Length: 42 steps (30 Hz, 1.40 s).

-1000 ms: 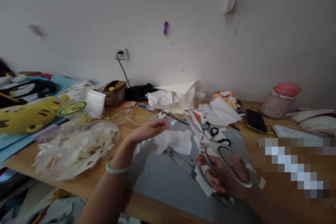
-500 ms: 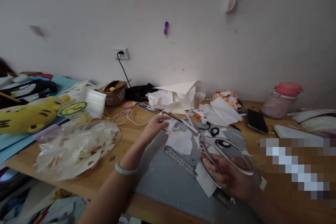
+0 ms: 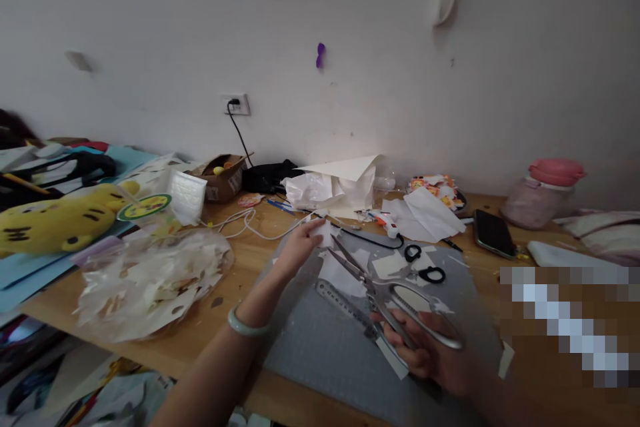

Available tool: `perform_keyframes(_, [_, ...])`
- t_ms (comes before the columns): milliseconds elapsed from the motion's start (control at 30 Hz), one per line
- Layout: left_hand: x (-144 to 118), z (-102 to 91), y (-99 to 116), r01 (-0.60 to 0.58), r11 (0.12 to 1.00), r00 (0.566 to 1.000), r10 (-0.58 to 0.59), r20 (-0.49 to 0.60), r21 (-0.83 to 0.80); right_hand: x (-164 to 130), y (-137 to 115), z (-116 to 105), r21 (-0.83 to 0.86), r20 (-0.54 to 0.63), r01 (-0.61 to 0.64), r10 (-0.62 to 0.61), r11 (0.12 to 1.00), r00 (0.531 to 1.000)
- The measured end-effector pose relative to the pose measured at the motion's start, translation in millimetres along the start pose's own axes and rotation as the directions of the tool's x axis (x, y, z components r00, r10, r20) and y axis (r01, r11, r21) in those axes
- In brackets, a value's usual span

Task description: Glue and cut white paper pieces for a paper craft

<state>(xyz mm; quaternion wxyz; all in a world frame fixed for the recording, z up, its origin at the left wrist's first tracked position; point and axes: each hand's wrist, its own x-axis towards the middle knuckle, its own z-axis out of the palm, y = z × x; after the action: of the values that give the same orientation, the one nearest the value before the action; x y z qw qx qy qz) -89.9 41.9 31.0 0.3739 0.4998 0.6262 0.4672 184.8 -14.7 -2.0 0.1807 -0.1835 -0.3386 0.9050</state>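
Observation:
My right hand [image 3: 420, 350] is closed around the handles of large metal scissors [image 3: 370, 287], whose blades are parted and point up and left. My left hand [image 3: 303, 243], a pale bangle on its wrist, pinches a small white piece of paper [image 3: 327, 235] just beyond the blade tips. Below the blades, a larger white paper [image 3: 345, 273] lies on the grey cutting mat [image 3: 310, 340]. Beside it a metal ruler [image 3: 343, 303] slants toward my right hand. Black-handled scissors [image 3: 430, 272] rest on the mat behind the metal pair.
A clear plastic bag with paper scraps [image 3: 155, 287] lies left of the mat. Behind are a glue gun [image 3: 387, 221], crumpled paper [image 3: 330, 187] and a cardboard box [image 3: 220, 180]. On the right are a phone [image 3: 493, 233] and a pink-lidded jar [image 3: 543, 193]. A yellow plush toy [image 3: 65, 217] lies far left.
The metal scissors have moved down and left, and their blades have come closer together, uncovering the black-handled scissors. My left hand stays near the same spot with the paper. The view has shifted slightly.

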Motion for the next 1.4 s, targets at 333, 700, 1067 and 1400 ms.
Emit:
perform_keyframes(333, [-3,11.6,-2,-0.080,0.995,0.989,0.073,-0.130,-0.055,1,6,-1,-0.164,-0.101,0.099,-0.116,0.982,0.988])
perform_keyframes(700, [-8,24.6,-8,-0.149,0.979,0.979,0.126,-0.158,-0.139,2,7,-1,-0.178,-0.116,0.122,-0.143,0.977,0.983])
perform_keyframes(1067, [-14,39.1,-15,-0.193,0.975,0.975,0.178,-0.132,-0.114,3,8,-1,-0.163,-0.132,0.132,-0.154,0.978,0.979])
perform_keyframes(1400, [-19,38.8,-6,-0.158,0.960,0.979,0.122,-0.161,-0.230,1,10,1,-0.189,-0.119,0.150,-0.174,0.970,0.978])
